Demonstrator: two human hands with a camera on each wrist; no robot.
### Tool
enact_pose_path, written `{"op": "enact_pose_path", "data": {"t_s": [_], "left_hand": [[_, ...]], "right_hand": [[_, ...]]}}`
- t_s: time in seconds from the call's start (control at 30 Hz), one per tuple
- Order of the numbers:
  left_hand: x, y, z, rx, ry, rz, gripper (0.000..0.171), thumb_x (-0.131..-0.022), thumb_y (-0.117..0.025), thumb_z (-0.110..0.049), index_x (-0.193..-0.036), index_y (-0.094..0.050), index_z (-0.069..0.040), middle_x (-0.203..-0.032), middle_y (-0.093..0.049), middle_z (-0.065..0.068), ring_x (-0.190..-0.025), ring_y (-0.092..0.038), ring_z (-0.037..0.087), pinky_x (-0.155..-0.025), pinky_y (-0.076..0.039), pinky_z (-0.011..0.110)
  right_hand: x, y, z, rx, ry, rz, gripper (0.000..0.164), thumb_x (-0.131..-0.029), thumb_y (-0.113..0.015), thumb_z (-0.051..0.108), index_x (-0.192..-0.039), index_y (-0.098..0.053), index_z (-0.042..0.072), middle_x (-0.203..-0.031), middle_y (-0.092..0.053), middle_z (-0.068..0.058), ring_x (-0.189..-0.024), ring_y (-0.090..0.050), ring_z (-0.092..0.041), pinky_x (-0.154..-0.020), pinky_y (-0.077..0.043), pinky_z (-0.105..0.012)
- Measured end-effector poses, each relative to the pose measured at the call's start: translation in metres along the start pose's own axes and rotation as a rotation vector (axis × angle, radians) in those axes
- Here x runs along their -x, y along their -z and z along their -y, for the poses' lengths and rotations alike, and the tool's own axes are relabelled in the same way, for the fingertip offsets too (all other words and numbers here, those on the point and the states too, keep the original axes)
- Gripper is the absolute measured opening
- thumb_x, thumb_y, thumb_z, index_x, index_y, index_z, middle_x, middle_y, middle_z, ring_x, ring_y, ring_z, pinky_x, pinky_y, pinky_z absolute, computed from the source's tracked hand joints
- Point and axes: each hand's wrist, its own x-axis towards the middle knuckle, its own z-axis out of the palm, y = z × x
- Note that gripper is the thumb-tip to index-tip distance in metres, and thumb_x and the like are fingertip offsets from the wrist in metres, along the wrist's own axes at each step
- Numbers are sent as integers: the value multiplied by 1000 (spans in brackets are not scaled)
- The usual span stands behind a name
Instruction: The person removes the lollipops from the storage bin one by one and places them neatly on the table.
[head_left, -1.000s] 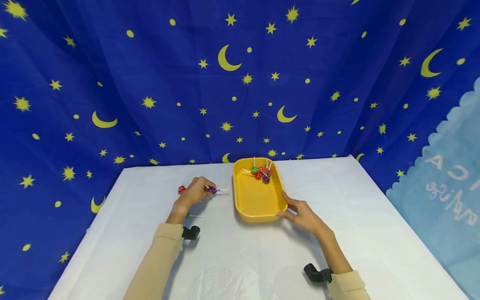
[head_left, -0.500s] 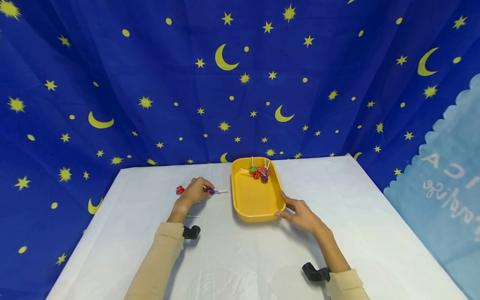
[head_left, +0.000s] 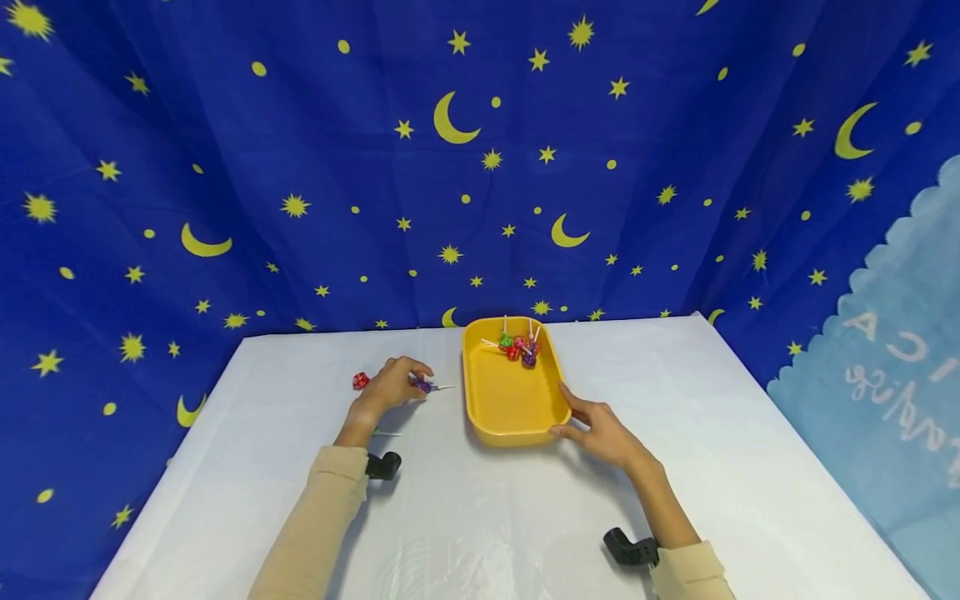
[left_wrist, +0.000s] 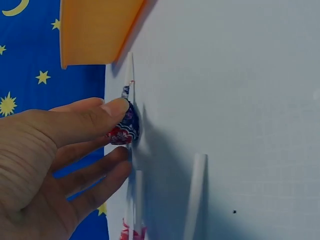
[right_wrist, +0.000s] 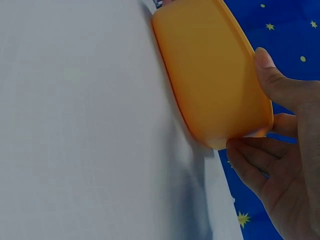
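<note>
Very little shifts since the earlier frame: the left hand [head_left: 388, 386] and the purple lollipop [head_left: 423, 386] edge slightly toward the tray [head_left: 506, 408], while the tray and the right hand [head_left: 603, 432] stay essentially where they are.

The tray stands near the middle of the tabletop's [head_left: 480, 500] far edge, with several lollipops [head_left: 514, 352] bunched toward its far right corner. The purple lollipop is just outside the tray's left edge, its stick pointing that way without reaching it. A red lollipop [head_left: 361, 381] lies beyond the left hand, toward the tabletop's left edge, and a green lollipop [head_left: 377, 432] is mostly hidden by the left wrist.

The left thumb presses the purple candy in a narrow pinch, the other fingers loosely curled; whether the candy is clear of the tabletop cannot be told. The right hand spans the tray's near right corner, thumb on the near edge, fingers along the right edge, seemingly steadying it.

The step in hand appears to be picking up the purple lollipop. The next move probably calls for keeping that pinch, lifting over the tray's left edge and releasing inside, with the right hand keeping the tray steady.
</note>
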Motion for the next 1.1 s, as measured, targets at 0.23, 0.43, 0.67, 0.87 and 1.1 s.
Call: {"op": "enact_pose_path", "data": {"t_s": [0.23,0.43,0.67,0.87,1.1], "left_hand": [[0,5,-13,-145,-9,-58,41,-84,-77,-13,-123,-68,-15,-131,-62,11,-123,-54,32,-100,-46,52],[-5,1,-41,-185,-150,-170,35,-86,-75,-16,-121,-69,-15,-130,-62,10,-124,-53,31,-103,-45,50],[-15,-15,-70,-73,-299,-94,26,-91,-69,-15,-116,-71,-11,-122,-65,7,-122,-54,26,-108,-42,43],[-28,-30,-85,-26,-384,33,26,-90,-69,-9,-116,-70,-4,-118,-68,9,-118,-57,27,-108,-41,42],[-44,-33,-105,-26,-367,203,33,-92,-68,-12,-124,-66,-3,-126,-65,11,-120,-57,29,-107,-42,40]], "right_hand": [[1,-1,0,11,6,-4,81,-90,-68,39,-149,-30,-3,-151,-34,-24,-128,-52,-37,-105,-41,-47],[1,-1,1,8,10,-1,81,-91,-68,37,-149,-30,-3,-151,-33,-24,-128,-52,-37,-106,-41,-47],[0,-1,0,-2,5,2,81,-90,-68,38,-149,-30,-2,-151,-33,-23,-128,-51,-37,-106,-41,-47],[0,-2,-2,-7,-6,6,81,-91,-68,38,-149,-30,-3,-152,-33,-22,-130,-50,-36,-107,-40,-46],[1,0,-1,-20,-11,7,80,-91,-68,37,-149,-30,-2,-152,-34,-20,-131,-50,-35,-108,-39,-47]]}}
